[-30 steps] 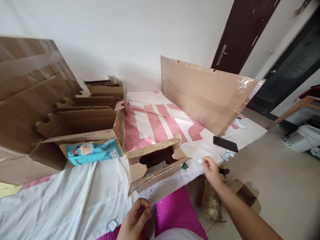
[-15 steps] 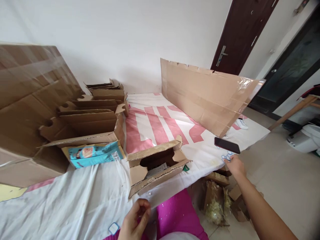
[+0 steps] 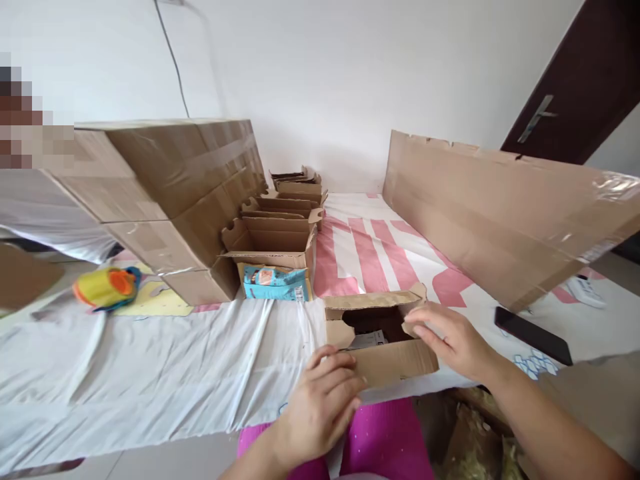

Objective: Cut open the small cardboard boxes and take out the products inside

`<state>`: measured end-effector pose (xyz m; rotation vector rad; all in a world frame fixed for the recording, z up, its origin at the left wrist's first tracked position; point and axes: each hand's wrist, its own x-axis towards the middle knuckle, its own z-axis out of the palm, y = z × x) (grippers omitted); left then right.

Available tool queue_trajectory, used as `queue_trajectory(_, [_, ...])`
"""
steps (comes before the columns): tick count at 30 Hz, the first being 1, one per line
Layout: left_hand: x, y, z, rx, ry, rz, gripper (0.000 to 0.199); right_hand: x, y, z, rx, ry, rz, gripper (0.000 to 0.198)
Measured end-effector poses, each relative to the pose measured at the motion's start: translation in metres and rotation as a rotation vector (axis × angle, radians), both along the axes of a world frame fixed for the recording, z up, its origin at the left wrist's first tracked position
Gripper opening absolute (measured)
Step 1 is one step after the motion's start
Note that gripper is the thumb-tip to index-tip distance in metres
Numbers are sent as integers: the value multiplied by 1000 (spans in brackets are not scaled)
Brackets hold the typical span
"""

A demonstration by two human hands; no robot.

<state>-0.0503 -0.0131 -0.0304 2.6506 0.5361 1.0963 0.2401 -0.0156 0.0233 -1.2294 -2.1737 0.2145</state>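
Note:
A small cardboard box (image 3: 395, 360) sits at the table's front edge with its flaps raised, and a pale printed item (image 3: 367, 340) shows inside. My left hand (image 3: 325, 393) is at the box's front left corner, its fingers curled over the flap edge. On the right end flap rests my right hand (image 3: 450, 337), fingers and thumb closed on the flap. Behind and to the left, a blue snack pouch (image 3: 275, 283) leans against a row of open cardboard boxes (image 3: 277, 237).
Stacked cartons (image 3: 185, 213) stand at the left, and a tall cardboard panel (image 3: 500, 207) at the right. A phone (image 3: 533, 333) lies near blue-outlined stickers (image 3: 535, 365). A yellow and orange object (image 3: 107, 288) is at far left. Cardboard scraps (image 3: 470, 440) lie below the table.
My right hand has moved left from beside the stickers to the small box. The left hand has come up to its front flap. The view has turned left.

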Motion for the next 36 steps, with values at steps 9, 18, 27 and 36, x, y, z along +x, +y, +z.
queue_trajectory(9, [-3, -4, -13, 69, -53, 265, 28, -20, 19, -3, 3, -492, -18, 25])
queue_trajectory(18, [11, 4, -11, -38, 245, 481, 39, 14, 37, -23, -15, -632, -353, 67])
queue_trajectory(27, [11, -6, -26, -177, 92, 579, 75, 16, 48, -22, 34, -601, -355, 52])
queue_trajectory(36, [4, -9, -57, -375, 25, 673, 72, -54, 73, -7, -314, -618, -29, 28])
